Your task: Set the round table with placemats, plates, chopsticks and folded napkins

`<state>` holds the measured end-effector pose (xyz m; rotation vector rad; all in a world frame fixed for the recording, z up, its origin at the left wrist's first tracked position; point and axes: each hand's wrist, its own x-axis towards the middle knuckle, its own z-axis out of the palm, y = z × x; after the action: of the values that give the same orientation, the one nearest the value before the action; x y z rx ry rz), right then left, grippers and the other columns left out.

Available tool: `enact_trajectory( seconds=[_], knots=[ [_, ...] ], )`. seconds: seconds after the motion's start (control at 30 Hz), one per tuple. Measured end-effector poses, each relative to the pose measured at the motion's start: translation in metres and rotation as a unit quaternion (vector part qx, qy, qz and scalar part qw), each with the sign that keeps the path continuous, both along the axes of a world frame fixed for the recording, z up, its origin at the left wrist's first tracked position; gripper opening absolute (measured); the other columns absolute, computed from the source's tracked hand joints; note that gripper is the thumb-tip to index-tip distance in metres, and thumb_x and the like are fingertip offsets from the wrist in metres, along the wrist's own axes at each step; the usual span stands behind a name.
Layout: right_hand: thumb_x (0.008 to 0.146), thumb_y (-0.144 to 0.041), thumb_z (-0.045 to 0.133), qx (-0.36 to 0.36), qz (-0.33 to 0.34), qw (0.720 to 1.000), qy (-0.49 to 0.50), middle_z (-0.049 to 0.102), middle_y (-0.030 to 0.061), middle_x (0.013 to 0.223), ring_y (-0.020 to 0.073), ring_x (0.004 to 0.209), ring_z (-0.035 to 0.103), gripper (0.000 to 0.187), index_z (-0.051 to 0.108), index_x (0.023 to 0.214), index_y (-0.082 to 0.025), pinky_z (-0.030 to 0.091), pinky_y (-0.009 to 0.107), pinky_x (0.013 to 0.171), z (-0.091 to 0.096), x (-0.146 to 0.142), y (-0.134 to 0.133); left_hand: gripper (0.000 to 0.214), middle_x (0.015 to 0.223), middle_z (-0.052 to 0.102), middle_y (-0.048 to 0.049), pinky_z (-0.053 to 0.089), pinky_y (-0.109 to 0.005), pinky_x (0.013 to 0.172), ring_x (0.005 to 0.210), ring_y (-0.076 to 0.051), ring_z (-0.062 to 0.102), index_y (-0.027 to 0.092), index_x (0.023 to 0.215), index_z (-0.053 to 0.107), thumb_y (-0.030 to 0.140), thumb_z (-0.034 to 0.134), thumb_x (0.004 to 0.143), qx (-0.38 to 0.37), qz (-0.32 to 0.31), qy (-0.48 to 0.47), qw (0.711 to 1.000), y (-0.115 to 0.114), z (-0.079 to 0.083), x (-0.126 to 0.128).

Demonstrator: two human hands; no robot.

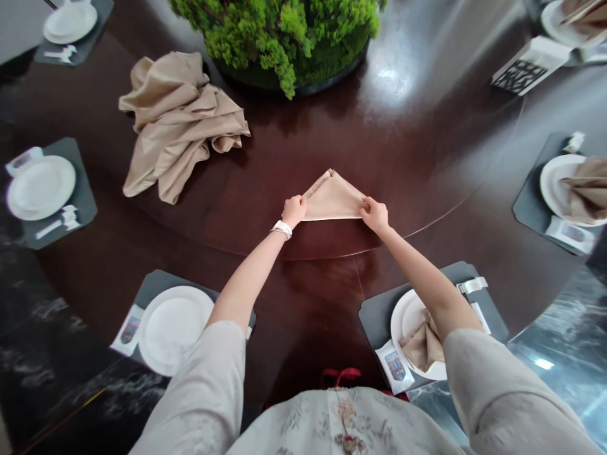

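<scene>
A beige cloth napkin, folded into a triangle with its point away from me, is at the middle of the dark wooden table. My left hand pinches its left corner, with a white band around the wrist. At the right corner, my right hand grips the cloth between thumb and fingers. Whether the napkin touches the tabletop all along I cannot tell. Up and to the left lies a loose heap of beige napkins, apart from both hands.
A green plant centrepiece stands at the back. Around the rim are grey placemats with white plates, such as the left plate and the right plate, which bears a folded napkin. A white tissue box sits at back right.
</scene>
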<state>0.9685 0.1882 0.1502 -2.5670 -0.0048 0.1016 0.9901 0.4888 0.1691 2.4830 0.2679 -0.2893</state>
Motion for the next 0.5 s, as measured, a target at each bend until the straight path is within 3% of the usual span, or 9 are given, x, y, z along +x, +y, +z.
enact_trajectory(
  seconds=[0.07,0.17,0.27,0.33,0.4,0.47,0.5],
  knots=[
    [0.079,-0.024,0.049,-0.009,-0.014,1.0,-0.012,0.071,0.014,0.097,0.0336,0.095,0.065,0.039,0.067,0.113,-0.019,0.053,0.052,0.088,0.006,0.002,0.007,0.02,0.087,0.069,-0.0164,0.048,-0.042,0.085,0.094,-0.033,0.066,0.019,0.08,0.068,0.024,0.052,0.091,0.039,0.015,0.0,0.999,-0.003,0.004,-0.003],
    [0.082,-0.023,0.048,0.02,0.017,0.996,-0.085,0.063,0.0186,0.124,0.0367,0.119,0.056,0.037,0.066,0.114,-0.019,0.046,0.059,0.101,0.018,-0.005,0.032,0.016,0.102,0.068,-0.0163,0.048,-0.044,0.093,0.105,-0.033,0.063,0.018,0.095,0.068,0.016,0.053,0.087,0.062,-0.011,-0.096,0.993,-0.02,0.011,-0.016],
    [0.087,-0.03,0.045,0.188,0.047,0.98,-0.044,0.066,0.0128,0.119,0.0287,0.115,0.061,0.031,0.064,0.111,-0.022,0.05,0.051,0.102,0.02,-0.013,0.066,0.033,0.118,0.063,-0.0137,0.047,-0.04,0.099,0.111,-0.027,0.06,0.018,0.117,0.062,0.012,0.05,0.087,-0.016,-0.135,-0.178,0.975,-0.043,0.007,-0.033],
    [0.087,-0.035,0.046,0.327,-0.026,0.944,0.031,0.069,0.008,0.101,0.0221,0.097,0.068,0.027,0.063,0.104,-0.023,0.057,0.044,0.092,0.013,-0.012,0.076,0.037,0.116,0.063,-0.0123,0.048,-0.038,0.099,0.108,-0.024,0.061,0.017,0.123,0.058,0.01,0.048,0.088,-0.071,-0.189,-0.163,0.966,-0.05,-0.001,-0.043],
    [0.083,-0.035,0.051,0.415,-0.156,0.892,0.083,0.068,0.0048,0.089,0.0185,0.083,0.071,0.022,0.06,0.098,-0.022,0.06,0.039,0.082,0.007,-0.008,0.069,0.034,0.112,0.064,-0.0118,0.049,-0.038,0.099,0.106,-0.024,0.062,0.017,0.118,0.059,0.009,0.048,0.087,-0.085,-0.166,-0.139,0.973,-0.044,-0.01,-0.048],
    [0.079,-0.031,0.056,0.431,-0.268,0.856,0.097,0.066,0.0029,0.083,0.0167,0.075,0.071,0.018,0.058,0.094,-0.021,0.061,0.035,0.076,0.005,-0.003,0.05,0.028,0.107,0.065,-0.0111,0.048,-0.039,0.101,0.105,-0.024,0.062,0.018,0.109,0.062,0.01,0.049,0.086,-0.084,-0.102,-0.119,0.984,-0.031,-0.017,-0.049],
    [0.078,-0.029,0.058,0.417,-0.302,0.852,0.097,0.066,0.002,0.081,0.0159,0.071,0.07,0.017,0.057,0.093,-0.021,0.061,0.034,0.073,0.007,0.0,0.04,0.026,0.102,0.066,-0.0102,0.048,-0.039,0.101,0.103,-0.024,0.063,0.019,0.108,0.062,0.011,0.051,0.086,-0.093,-0.072,-0.104,0.988,-0.025,-0.018,-0.047]
  ],
)
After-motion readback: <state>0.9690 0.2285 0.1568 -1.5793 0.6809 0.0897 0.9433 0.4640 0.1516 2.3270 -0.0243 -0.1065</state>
